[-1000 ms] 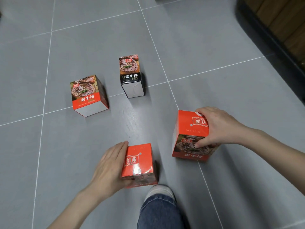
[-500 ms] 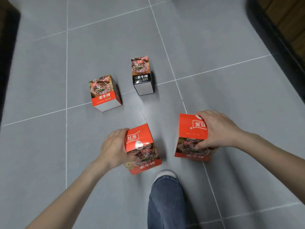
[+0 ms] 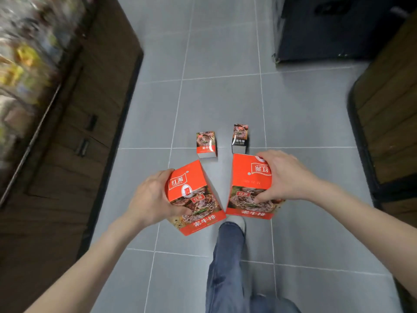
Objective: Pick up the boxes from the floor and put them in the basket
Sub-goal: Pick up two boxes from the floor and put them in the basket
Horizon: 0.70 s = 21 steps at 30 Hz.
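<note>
My left hand (image 3: 151,199) grips an orange food box (image 3: 195,199) by its left side and holds it tilted, well above the floor. My right hand (image 3: 284,179) clasps a second orange box (image 3: 248,190) from its right side, also lifted; the two boxes nearly touch at their lower corners. Farther off, two boxes stand on the grey tiles: an orange-banded one (image 3: 206,144) and a black-banded one (image 3: 240,138) to its right. No basket shows in the head view.
A dark wooden cabinet (image 3: 74,132) runs along the left, with blurred colourful items (image 3: 20,53) on top. A dark box-like object (image 3: 320,30) sits at the far right, wooden furniture (image 3: 388,105) at the right edge. My jeans leg (image 3: 228,256) and shoe are below the boxes.
Both hands have raised their boxes off the floor. The view has risen and pulled back, so the two floor boxes look smaller and the cabinet has come into sight.
</note>
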Each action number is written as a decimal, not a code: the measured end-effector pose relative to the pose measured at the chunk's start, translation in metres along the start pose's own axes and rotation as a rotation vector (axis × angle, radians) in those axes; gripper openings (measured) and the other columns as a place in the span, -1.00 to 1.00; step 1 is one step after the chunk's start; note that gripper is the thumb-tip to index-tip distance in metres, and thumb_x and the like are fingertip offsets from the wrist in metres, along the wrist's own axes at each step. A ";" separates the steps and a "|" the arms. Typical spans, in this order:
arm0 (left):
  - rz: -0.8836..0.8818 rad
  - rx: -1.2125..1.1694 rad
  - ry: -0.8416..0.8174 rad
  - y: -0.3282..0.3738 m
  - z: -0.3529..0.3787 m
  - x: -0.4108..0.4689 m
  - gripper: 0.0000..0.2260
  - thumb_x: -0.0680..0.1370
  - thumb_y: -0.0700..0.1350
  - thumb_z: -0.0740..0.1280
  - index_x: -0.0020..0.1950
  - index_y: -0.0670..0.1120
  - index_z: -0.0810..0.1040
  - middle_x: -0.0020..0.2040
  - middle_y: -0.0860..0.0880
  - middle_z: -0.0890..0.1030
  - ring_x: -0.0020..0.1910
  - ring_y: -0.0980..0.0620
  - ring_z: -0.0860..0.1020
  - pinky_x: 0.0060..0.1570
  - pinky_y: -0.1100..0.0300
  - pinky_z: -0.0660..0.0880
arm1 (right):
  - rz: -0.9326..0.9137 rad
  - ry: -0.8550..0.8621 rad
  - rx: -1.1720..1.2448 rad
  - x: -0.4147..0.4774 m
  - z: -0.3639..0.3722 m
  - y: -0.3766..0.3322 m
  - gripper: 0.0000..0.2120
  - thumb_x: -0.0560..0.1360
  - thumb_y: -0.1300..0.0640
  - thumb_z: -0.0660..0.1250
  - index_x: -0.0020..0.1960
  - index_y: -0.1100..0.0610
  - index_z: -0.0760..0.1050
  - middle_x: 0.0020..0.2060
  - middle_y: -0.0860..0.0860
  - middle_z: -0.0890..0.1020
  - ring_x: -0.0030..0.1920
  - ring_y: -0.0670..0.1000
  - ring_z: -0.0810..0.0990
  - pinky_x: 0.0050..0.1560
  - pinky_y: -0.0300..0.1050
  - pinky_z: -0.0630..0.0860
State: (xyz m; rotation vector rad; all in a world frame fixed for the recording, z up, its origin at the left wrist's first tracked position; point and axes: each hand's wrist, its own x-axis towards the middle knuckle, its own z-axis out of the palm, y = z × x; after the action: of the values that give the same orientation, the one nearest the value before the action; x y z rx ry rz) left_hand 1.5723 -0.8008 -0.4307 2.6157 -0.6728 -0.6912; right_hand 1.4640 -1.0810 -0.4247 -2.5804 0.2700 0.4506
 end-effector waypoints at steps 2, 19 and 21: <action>-0.061 -0.041 0.043 0.009 -0.037 -0.062 -0.12 0.14 0.21 0.58 0.37 0.04 0.29 0.19 0.11 0.51 0.13 0.09 0.50 0.15 0.03 0.50 | -0.086 -0.018 -0.024 -0.032 -0.036 -0.044 -0.05 0.07 -0.21 0.56 0.34 0.10 0.30 0.21 0.01 0.49 0.22 0.07 0.43 0.25 -0.03 0.37; -0.642 -0.084 0.511 -0.026 -0.156 -0.579 -0.08 0.06 0.28 0.49 0.35 0.08 0.28 0.15 0.13 0.47 0.13 0.11 0.46 0.14 0.09 0.46 | -0.812 -0.209 -0.235 -0.250 -0.037 -0.418 -0.06 0.06 -0.25 0.56 0.33 0.06 0.31 0.17 -0.01 0.50 0.18 0.05 0.46 0.22 -0.05 0.38; -0.714 -0.104 0.558 -0.032 -0.148 -0.645 -0.06 0.03 0.32 0.44 0.35 0.08 0.28 0.16 0.13 0.46 0.14 0.10 0.46 0.15 0.07 0.47 | -0.906 -0.227 -0.250 -0.289 -0.017 -0.462 -0.01 0.06 -0.26 0.55 0.36 0.05 0.28 0.19 -0.03 0.47 0.20 0.03 0.44 0.26 -0.02 0.36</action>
State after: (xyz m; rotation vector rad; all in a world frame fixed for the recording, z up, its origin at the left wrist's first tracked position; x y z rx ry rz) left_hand 1.1671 -0.4049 -0.0863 2.7287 0.4654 -0.1204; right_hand 1.3266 -0.6651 -0.1005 -2.5140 -1.0455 0.4282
